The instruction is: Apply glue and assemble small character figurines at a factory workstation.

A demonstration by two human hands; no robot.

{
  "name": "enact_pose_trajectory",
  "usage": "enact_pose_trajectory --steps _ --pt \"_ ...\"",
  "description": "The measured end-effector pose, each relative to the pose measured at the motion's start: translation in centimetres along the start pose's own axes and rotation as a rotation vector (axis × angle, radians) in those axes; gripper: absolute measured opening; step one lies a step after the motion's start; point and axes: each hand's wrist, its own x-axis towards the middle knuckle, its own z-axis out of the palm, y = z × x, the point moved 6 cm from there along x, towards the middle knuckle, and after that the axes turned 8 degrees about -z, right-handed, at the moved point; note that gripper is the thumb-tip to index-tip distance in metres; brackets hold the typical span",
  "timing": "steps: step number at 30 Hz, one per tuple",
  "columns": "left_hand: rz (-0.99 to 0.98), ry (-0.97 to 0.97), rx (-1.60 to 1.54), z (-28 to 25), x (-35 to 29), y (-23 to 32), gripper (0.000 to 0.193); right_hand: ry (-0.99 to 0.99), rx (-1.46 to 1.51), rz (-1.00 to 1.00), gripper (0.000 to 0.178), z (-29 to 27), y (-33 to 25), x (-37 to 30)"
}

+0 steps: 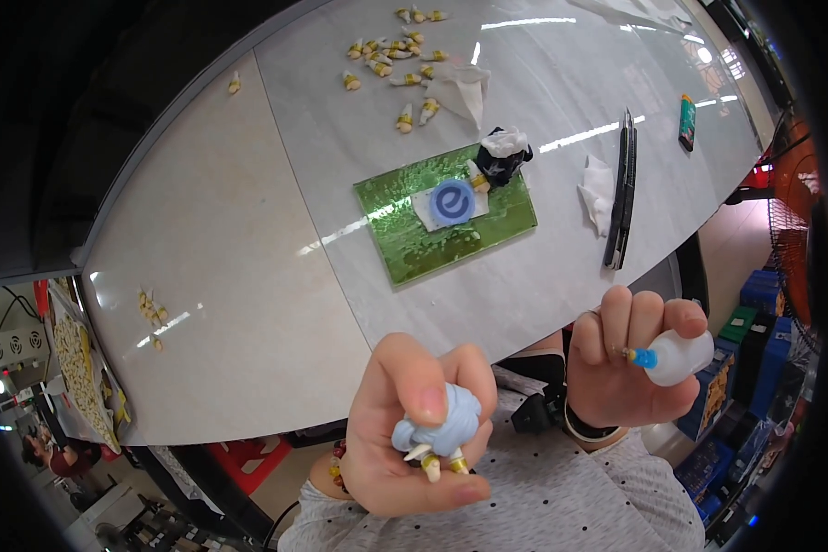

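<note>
My left hand [382,442] is closed round a small pale blue figurine [444,416], the thumb pressing on its top. Two little cream limbs with gold bands and a white pointed bit stick out from the figurine's underside. To its right, my right hand [621,363] has its fingers curled round a small white squeeze bottle [683,357]. The bottle's blue collar and thin nozzle point left toward the figurine, with a gap between them. Beyond my hands lies a green glass plate [405,253] bearing a round blue disc [452,202] with a dark swirl.
A black and white lump [503,158] sits at the plate's far right corner. Many small gold-banded limb pieces [378,57] lie at the back, beside a crumpled tissue [462,92]. Rightward are a black utility knife [622,193], another tissue [598,195] and a green lighter [687,122].
</note>
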Motion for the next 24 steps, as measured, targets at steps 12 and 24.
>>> enact_pose_trajectory --steps 12,24 --pt "-0.063 -0.026 -0.315 0.02 0.64 -0.76 0.058 0.094 0.004 0.002 0.037 -0.03 0.13 0.41" --pt "0.037 0.032 -0.015 -0.27 0.71 -0.33 0.068 0.087 0.022 -0.010 0.037 -0.65 0.00 0.34"
